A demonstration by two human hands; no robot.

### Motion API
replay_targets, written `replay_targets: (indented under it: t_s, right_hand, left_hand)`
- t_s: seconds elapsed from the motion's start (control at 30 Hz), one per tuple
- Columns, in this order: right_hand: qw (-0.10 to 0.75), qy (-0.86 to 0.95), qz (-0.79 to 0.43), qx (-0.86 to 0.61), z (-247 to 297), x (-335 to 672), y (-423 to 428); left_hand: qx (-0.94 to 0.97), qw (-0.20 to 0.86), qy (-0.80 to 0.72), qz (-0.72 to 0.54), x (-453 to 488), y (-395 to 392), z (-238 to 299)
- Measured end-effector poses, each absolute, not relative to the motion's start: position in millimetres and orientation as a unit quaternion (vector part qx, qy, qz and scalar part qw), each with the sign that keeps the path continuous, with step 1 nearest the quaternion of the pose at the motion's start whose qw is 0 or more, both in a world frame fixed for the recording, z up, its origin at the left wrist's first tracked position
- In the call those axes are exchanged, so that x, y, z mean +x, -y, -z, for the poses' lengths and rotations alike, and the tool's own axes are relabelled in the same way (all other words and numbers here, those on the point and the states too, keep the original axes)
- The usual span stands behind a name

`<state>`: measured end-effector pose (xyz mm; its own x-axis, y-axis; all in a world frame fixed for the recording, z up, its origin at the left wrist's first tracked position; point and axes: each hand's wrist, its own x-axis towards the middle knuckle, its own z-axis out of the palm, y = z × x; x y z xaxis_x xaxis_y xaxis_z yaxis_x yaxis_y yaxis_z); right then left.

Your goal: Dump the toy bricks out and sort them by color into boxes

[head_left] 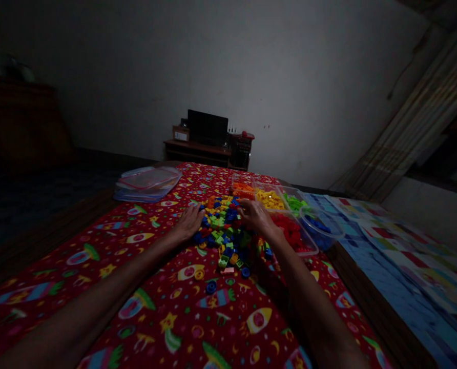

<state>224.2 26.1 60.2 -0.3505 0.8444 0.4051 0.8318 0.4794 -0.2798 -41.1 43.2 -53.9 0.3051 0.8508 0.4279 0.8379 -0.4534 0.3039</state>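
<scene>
A loose pile of toy building bricks [223, 237] in green, blue, yellow, orange and red lies on a red patterned cloth [144, 277]. My left hand [191, 221] rests at the pile's left edge, its fingers stretched out against the bricks. Over the right side of the pile is my right hand [257, 215], fingers bent and drawn together at the bricks; what lies between the fingertips is too dark to make out. Near the front of the pile sit a blue round piece [211, 287] and a yellow round piece [199, 275].
Right of the pile stand clear containers of sorted bricks: orange [244, 189], yellow [269, 200], green [294, 203], red [290, 233] and blue [317, 224]. Stacked clear lids [147, 183] lie at the back left. Beyond is a low desk with a monitor [207, 126].
</scene>
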Motion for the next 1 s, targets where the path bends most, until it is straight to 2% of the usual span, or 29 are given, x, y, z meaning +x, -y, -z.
replay_targets:
  t_s: [0.13,0.3,0.5,0.67,0.73,0.83,1.0]
  right_hand:
    - [0.259,0.834,-0.006,-0.488,-62.9,217.5,-19.1]
    - [0.188,0.86,-0.045,-0.473,-78.8,222.4,-6.0]
    - [0.133,0.858,-0.038,-0.494,-84.0,232.6,0.6]
    - [0.162,0.843,-0.015,-0.513,-82.1,237.9,-4.9]
    - [0.171,0.835,-0.009,-0.523,-81.7,238.0,-5.7]
    - [0.169,0.837,-0.003,-0.52,-82.0,237.1,-5.1]
    - [0.164,0.839,-0.005,-0.518,-82.6,237.2,-5.4]
  left_hand:
    - [0.761,0.129,-0.569,-0.282,-0.7,-39.4,35.7]
    - [0.771,0.153,-0.542,-0.297,14.9,-35.9,11.1]
    - [0.844,0.066,-0.471,-0.248,23.3,1.7,-22.1]
    - [0.967,0.046,-0.211,-0.137,55.0,89.8,-27.2]
    - [0.982,0.034,-0.151,-0.112,62.8,112.2,-21.1]
    - [0.981,-0.014,-0.153,-0.119,64.9,109.3,-12.9]
    - [0.968,-0.12,-0.186,-0.119,56.9,51.5,-14.4]
